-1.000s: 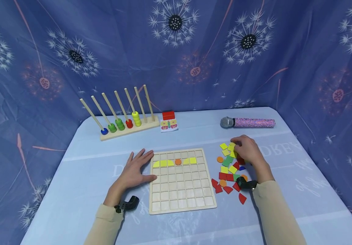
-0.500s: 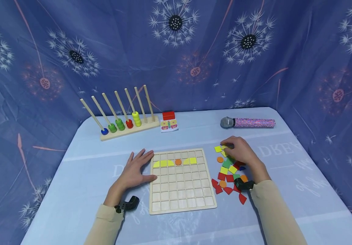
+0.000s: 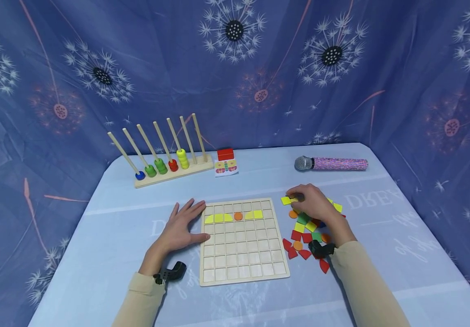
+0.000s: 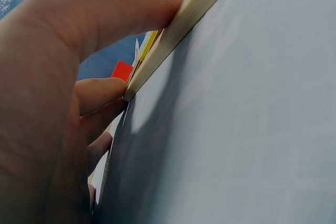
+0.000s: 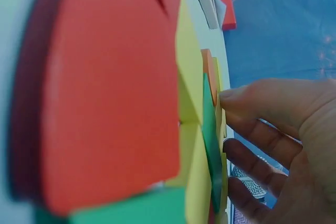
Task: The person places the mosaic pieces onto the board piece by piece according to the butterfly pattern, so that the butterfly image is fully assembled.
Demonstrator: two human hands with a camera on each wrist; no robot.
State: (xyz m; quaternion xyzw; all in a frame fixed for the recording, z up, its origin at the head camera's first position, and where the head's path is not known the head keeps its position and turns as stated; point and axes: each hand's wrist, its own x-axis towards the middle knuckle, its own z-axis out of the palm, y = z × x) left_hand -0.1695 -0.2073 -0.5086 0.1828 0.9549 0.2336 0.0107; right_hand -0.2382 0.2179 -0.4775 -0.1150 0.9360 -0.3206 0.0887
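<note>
The pegboard grid, a pale wooden tray [image 3: 235, 261] with square cells, lies at the middle of the table. Yellow pieces and one orange disc [image 3: 238, 216] sit in its second row. My left hand [image 3: 179, 229] rests along the tray's left edge, fingers spread, thumb on the frame; in the left wrist view the index fingertip touches the wooden rim [image 4: 173, 40]. My right hand [image 3: 314, 204] is low over the loose pieces, its thumb and fingers around a yellow square tile [image 3: 294, 200]. Another yellow tile [image 3: 285, 200] lies just left of it.
Loose red [image 3: 296, 235], green [image 3: 303, 218], yellow and orange pieces lie right of the tray. At the back stand a peg abacus [image 3: 173, 172] with coloured beads, a red block [image 3: 225, 154] with a pattern card [image 3: 226, 168], and a glittery microphone [image 3: 338, 164].
My right hand has moved left and slightly nearer, towards the tray, and yellow tiles have shifted left with it. Other yellow pieces now show behind the hand. The left hand has stayed put.
</note>
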